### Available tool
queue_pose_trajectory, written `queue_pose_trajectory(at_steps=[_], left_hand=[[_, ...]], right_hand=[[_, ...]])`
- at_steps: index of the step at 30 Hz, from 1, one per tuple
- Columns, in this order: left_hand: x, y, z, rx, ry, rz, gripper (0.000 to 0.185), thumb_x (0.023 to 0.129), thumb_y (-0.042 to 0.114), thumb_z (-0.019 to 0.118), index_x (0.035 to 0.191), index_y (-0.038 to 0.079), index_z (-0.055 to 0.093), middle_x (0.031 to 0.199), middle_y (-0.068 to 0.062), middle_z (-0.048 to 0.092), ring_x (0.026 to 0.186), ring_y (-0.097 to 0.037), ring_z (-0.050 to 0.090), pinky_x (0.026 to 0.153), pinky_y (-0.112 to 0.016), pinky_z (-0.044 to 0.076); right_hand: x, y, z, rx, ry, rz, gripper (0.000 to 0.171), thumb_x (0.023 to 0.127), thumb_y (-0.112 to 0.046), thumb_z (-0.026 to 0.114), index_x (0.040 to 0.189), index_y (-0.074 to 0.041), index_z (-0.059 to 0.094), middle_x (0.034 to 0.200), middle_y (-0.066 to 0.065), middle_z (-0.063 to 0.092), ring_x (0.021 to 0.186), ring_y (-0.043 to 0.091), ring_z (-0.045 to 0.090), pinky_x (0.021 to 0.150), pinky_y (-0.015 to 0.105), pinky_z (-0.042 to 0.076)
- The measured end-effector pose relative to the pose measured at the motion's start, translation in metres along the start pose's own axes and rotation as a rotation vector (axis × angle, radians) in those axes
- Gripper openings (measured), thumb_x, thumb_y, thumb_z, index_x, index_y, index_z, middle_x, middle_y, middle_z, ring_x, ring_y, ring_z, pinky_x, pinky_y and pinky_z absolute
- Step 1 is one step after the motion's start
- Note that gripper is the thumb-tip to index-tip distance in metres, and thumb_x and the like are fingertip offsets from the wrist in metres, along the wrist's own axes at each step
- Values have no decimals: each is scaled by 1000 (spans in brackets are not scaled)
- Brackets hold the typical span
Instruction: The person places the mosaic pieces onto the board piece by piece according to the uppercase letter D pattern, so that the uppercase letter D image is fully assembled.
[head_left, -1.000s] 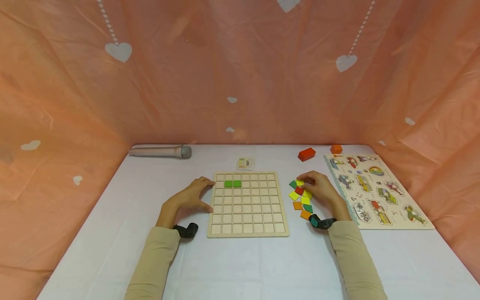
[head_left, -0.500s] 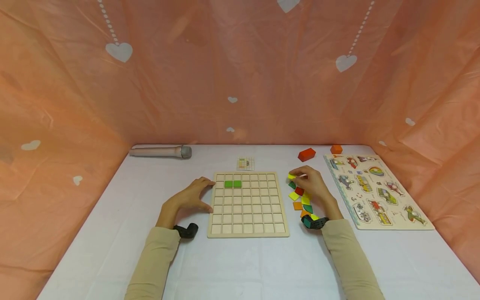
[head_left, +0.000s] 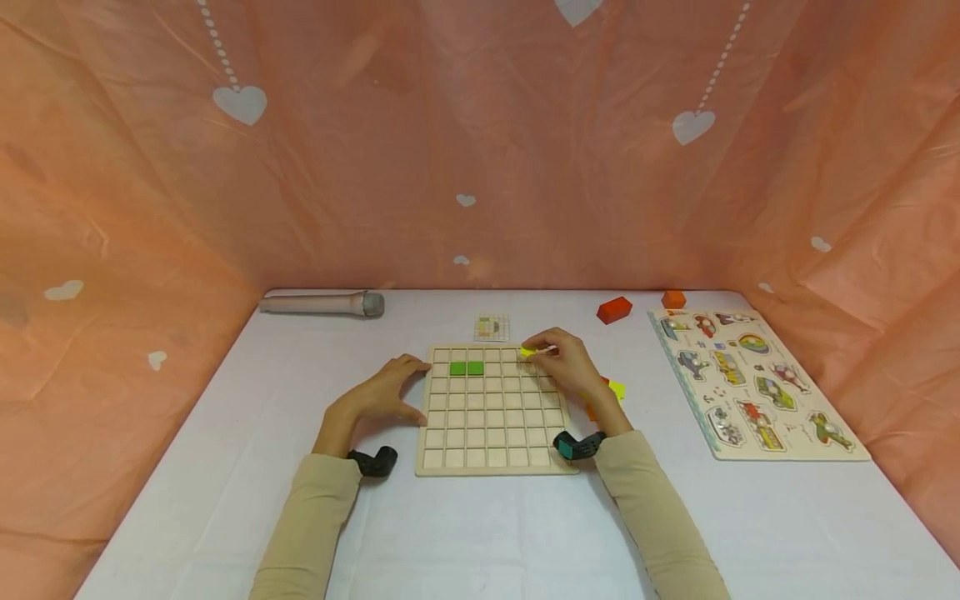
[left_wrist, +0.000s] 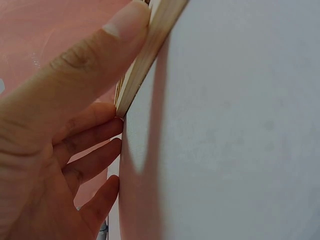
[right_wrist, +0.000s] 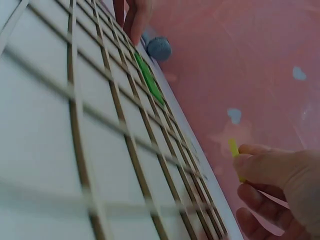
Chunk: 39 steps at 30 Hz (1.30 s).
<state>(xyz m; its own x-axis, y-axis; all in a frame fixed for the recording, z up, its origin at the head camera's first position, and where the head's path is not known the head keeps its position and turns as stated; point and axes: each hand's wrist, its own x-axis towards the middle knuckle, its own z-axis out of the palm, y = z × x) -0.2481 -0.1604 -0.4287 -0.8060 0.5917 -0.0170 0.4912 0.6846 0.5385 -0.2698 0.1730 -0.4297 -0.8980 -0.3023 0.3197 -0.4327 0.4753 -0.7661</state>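
Note:
A wooden grid board (head_left: pixel 495 450) lies on the white table, with two green tiles (head_left: pixel 466 367) in its second row. My right hand (head_left: pixel 564 364) hovers over the board's far right corner and pinches a yellow tile (head_left: pixel 528 352) between thumb and fingers; the yellow tile (right_wrist: pixel 233 149) shows edge-on in the right wrist view. My left hand (head_left: pixel 382 392) rests against the board's left edge, thumb (left_wrist: pixel 100 55) pressed on the wooden rim (left_wrist: pixel 150 45). Loose coloured tiles (head_left: pixel 611 389) lie right of the board, partly hidden by my right arm.
A picture puzzle board (head_left: pixel 750 379) lies at the right. Two orange-red blocks (head_left: pixel 613 309) sit behind it, a microphone (head_left: pixel 322 303) lies at the far left, and a small pattern card (head_left: pixel 491 327) sits behind the grid. Pink cloth walls surround the table.
My right hand lifted a yellow tile from the loose pile and carried it left, over the grid board's far right corner. The left hand stayed put.

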Motion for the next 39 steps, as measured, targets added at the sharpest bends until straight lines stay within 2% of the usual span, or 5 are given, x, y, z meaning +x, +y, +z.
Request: queue_pose_trajectory(at_steps=[7, 17, 31, 35, 39], left_hand=[[0, 1, -1, 2, 0, 2, 89, 65, 31, 85, 135, -3, 42, 133, -18, 42, 127, -35, 36, 108, -48, 30], [0, 1, 0, 4, 6, -1, 89, 64, 32, 85, 135, -3, 42, 132, -17, 43, 126, -35, 36, 108, -48, 30], [2, -1, 2, 6, 20, 22, 89, 63, 32, 85, 133, -5, 43, 129, -19, 45, 123, -35, 39, 107, -48, 31], [2, -1, 1, 6, 19, 21, 90, 63, 32, 86, 133, -5, 43, 129, -18, 45, 123, -35, 39, 107, -47, 31], [0, 0, 0, 8, 10, 11, 90, 64, 33, 85, 134, -3, 42, 131, -17, 44, 125, -34, 38, 107, -47, 31]], right_hand=[[10, -9, 23, -26, -62, -40, 17, 84, -3, 65, 101, -2, 70, 103, 12, 63, 98, 27, 57, 82, 37, 53], [13, -18, 45, -66, -59, 21, 14, 80, -1, 70, 94, -3, 72, 97, 11, 65, 89, 25, 62, 79, 34, 53], [12, -16, 47, -131, -108, -28, 10, 83, -3, 67, 89, -6, 74, 100, 8, 67, 96, 25, 61, 82, 36, 52], [12, -16, 44, -165, -141, -76, 12, 84, -4, 66, 93, -5, 74, 106, 12, 62, 102, 29, 56, 86, 41, 48], [12, -15, 38, -150, -115, -89, 17, 86, -4, 64, 102, -2, 70, 106, 16, 57, 96, 30, 55, 81, 42, 50]])
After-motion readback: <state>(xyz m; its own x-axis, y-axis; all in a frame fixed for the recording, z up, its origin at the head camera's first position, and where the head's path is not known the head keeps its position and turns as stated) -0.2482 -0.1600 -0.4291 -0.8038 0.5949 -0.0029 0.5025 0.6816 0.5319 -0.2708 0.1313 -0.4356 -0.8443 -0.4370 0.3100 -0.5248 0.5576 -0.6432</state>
